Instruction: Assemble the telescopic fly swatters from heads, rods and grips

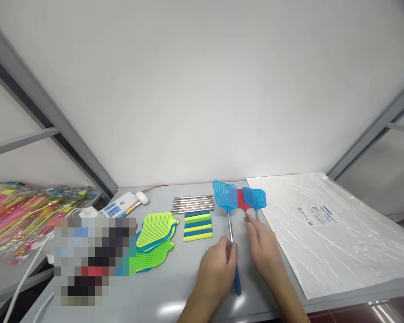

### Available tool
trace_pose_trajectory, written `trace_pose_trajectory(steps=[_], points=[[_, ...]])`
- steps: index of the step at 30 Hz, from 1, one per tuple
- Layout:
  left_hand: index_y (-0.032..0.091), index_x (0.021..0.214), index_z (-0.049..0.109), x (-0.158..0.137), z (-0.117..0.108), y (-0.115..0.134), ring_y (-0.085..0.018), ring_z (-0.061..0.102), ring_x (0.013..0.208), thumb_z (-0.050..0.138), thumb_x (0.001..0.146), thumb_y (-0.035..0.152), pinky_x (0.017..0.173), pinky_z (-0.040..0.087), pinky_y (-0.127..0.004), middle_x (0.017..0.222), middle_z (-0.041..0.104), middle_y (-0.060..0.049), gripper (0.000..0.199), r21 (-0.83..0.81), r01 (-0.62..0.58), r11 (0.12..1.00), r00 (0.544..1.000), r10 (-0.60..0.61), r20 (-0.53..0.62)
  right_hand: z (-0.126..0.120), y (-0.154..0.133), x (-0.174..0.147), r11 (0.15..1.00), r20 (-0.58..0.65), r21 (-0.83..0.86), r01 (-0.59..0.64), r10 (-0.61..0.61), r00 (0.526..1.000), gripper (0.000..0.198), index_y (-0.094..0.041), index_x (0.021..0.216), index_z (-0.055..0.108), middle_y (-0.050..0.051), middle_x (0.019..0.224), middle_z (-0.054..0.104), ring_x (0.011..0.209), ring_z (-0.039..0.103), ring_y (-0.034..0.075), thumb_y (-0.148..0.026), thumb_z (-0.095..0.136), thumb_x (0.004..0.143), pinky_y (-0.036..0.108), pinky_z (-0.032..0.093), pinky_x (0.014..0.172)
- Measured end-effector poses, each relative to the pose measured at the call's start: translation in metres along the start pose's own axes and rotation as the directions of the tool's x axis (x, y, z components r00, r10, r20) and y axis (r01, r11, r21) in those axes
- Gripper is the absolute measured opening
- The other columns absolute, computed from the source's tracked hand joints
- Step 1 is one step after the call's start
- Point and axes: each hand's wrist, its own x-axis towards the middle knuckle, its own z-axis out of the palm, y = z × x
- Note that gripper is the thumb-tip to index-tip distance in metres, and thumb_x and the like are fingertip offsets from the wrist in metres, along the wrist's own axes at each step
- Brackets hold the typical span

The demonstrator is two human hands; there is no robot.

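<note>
In my left hand point(218, 264) is a blue fly swatter point(226, 197), gripped where its silver rod meets the blue handle; its mesh head points away from me. My right hand point(261, 240) is just to the right, its fingers closed at the neck of a red fly swatter point(244, 202). A second blue fly swatter point(256, 198) overlaps the red head, and its rod runs under my right hand. Left of the swatters lie several blue and yellow-green handles point(198, 226) in a row, with silver rods point(192, 204) behind them.
Green and blue mesh swatter heads point(156, 231) are stacked at left, beside a blurred patch. A white power strip point(119, 204) with cables lies behind. Colourful packaged goods point(37, 215) fill the far left. A white plastic-wrapped package point(336, 237) covers the right side of the grey table point(175, 291).
</note>
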Motion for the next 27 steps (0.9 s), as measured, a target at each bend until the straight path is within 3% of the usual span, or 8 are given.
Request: trace_pose_trajectory(steps=[3,6,9,15,22,27], points=[[0.021,0.087,0.056,0.025,0.005,0.010,-0.022,0.064,0.071,0.029,0.097,0.039,0.057,0.035,-0.029,0.078,0.068,-0.006,0.034,0.097,0.038,0.995,0.999,-0.039,0.015,-0.013,0.027,0.001,0.963,-0.059,-0.253,-0.094,0.081,0.995,0.048,-0.017,0.125,0.059,0.014,0.126,0.061,0.118,0.052,0.032,-0.046,0.033,0.097,0.049,0.036,0.094],[0.017,0.093,0.062,0.042,0.011,0.019,-0.027,0.067,0.075,0.030,0.095,0.036,0.058,0.037,-0.032,0.080,0.070,-0.011,0.038,0.186,0.063,0.981,0.998,-0.068,0.019,-0.014,0.043,0.002,0.914,-0.057,-0.370,-0.168,0.158,0.986,0.045,-0.017,0.122,0.059,0.015,0.116,0.063,0.109,0.056,0.033,-0.045,0.037,0.095,0.047,0.038,0.087],[0.016,0.091,0.067,0.051,0.016,0.028,-0.029,0.068,0.078,0.032,0.094,0.035,0.063,0.042,-0.034,0.081,0.072,-0.013,0.040,0.261,0.060,0.963,0.997,-0.069,0.026,-0.006,0.049,0.004,0.914,-0.043,-0.359,-0.191,0.188,0.981,0.042,-0.017,0.121,0.058,0.014,0.109,0.066,0.105,0.059,0.031,-0.042,0.038,0.094,0.044,0.037,0.085],[0.016,0.086,0.072,0.061,0.024,0.039,-0.030,0.069,0.080,0.033,0.093,0.035,0.069,0.046,-0.037,0.083,0.073,-0.015,0.044,0.356,0.021,0.934,0.998,-0.043,0.055,0.000,0.048,0.004,0.934,-0.051,-0.298,-0.198,0.192,0.980,0.041,-0.015,0.126,0.054,0.013,0.114,0.067,0.103,0.063,0.028,-0.036,0.040,0.093,0.042,0.034,0.088],[0.014,0.083,0.074,0.063,0.024,0.042,-0.028,0.069,0.077,0.030,0.096,0.036,0.067,0.045,-0.035,0.080,0.072,-0.015,0.051,0.393,-0.022,0.919,0.998,-0.005,0.067,-0.005,0.043,0.004,0.918,-0.023,-0.348,-0.192,0.196,0.980,0.041,-0.012,0.126,0.054,0.005,0.067,0.069,0.068,0.066,0.026,-0.031,0.038,0.093,0.039,0.036,0.078],[0.015,0.079,0.074,0.060,0.024,0.036,-0.028,0.068,0.073,0.027,0.098,0.043,0.064,0.043,-0.034,0.077,0.071,-0.016,0.058,0.371,-0.057,0.927,0.997,0.037,0.063,-0.005,0.041,0.005,0.917,-0.039,-0.358,-0.177,0.174,0.984,0.038,-0.014,0.122,0.056,0.001,0.058,0.063,0.057,0.062,0.024,-0.031,0.039,0.092,0.037,0.035,0.075]])
